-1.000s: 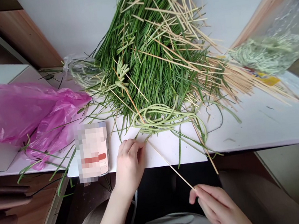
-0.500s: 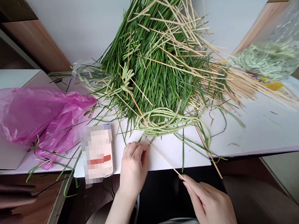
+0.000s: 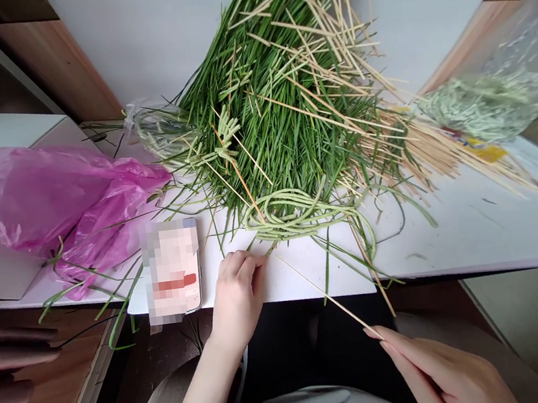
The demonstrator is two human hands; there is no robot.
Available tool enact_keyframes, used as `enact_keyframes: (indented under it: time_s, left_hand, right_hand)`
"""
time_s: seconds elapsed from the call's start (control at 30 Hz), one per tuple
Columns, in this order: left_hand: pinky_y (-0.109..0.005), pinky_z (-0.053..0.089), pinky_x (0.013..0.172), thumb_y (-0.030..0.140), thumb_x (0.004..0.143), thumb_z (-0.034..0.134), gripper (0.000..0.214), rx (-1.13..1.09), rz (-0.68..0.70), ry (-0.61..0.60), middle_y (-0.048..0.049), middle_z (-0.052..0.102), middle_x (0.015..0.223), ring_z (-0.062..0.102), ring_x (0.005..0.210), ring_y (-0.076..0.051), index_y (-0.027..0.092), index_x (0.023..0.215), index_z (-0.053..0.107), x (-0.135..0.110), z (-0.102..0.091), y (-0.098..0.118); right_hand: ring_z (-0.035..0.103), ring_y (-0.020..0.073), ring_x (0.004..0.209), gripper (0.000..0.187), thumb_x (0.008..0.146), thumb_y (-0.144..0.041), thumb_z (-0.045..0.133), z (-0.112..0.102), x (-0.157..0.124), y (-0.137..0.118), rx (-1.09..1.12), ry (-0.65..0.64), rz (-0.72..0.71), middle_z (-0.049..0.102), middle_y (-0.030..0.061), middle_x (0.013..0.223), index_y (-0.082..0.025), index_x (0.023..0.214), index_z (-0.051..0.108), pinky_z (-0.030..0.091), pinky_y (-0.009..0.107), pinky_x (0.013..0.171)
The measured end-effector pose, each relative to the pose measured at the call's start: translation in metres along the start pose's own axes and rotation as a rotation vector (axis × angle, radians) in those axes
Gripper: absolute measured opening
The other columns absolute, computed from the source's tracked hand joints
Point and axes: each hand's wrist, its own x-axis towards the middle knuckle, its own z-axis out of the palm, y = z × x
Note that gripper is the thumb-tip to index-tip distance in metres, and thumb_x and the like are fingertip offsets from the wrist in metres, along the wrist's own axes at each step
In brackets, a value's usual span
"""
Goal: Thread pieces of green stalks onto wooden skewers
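"Stick position?"
"Across the front edge of the desk; fingers of the right hand pinch its near end."
"Left hand?"
"Over that edge, fingers closed on a green strand."

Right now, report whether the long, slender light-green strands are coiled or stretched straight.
Coiled: the long, slender light-green strands curve back over themselves in overlapping loops, just beyond the left hand.

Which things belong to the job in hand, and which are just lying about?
Likely in use:
thin pale wooden stick, in the right hand
looped pale-green strands, by the left hand
heaped slender green leaves, possibly

Apparently lying about:
translucent pink plastic bag
rectangular pale-screened phone
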Motion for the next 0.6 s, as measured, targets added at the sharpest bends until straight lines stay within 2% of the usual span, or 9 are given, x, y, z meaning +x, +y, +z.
enact_keyframes:
  time_s: [0.17, 0.4, 0.6]
  left_hand:
    - [-0.04, 0.055, 0.076, 0.012, 0.099, 0.058, 0.014, 0.013, 0.007, -0.017, -0.0058, 0.067, 0.088, 0.063, 0.083, -0.025, 0.02, 0.092, 0.067, -0.0008, 0.0001, -0.0011]
    - [-0.04, 0.054, 0.077, 0.011, 0.099, 0.059, 0.015, 0.011, 0.009, -0.012, -0.0056, 0.067, 0.089, 0.063, 0.083, -0.025, 0.021, 0.092, 0.067, -0.0014, 0.0007, -0.0016]
    - [-0.04, 0.054, 0.078, 0.009, 0.099, 0.06, 0.013, 0.016, 0.018, -0.022, -0.0058, 0.067, 0.089, 0.063, 0.084, -0.025, 0.019, 0.094, 0.067, -0.0013, 0.0002, -0.0015]
  right_hand:
    - [0.083, 0.0201, 0.065, 0.036, 0.11, -0.024, 0.043, -0.0008, 0.0117, -0.0017, -0.05, -0.003, -0.045, 0.086, 0.0085, 0.086, -0.017, 0.106, 0.079, 0.061, 0.02, 0.046]
    - [0.084, 0.0213, 0.066, 0.031, 0.107, -0.021, 0.047, -0.0007, 0.0063, 0.0033, -0.042, -0.03, -0.045, 0.086, 0.0084, 0.089, -0.018, 0.109, 0.078, 0.059, 0.022, 0.041]
    - [0.084, 0.0209, 0.067, 0.031, 0.107, -0.021, 0.047, -0.0012, 0.0063, 0.0034, -0.046, -0.03, -0.048, 0.086, 0.008, 0.087, -0.018, 0.109, 0.077, 0.058, 0.021, 0.043]
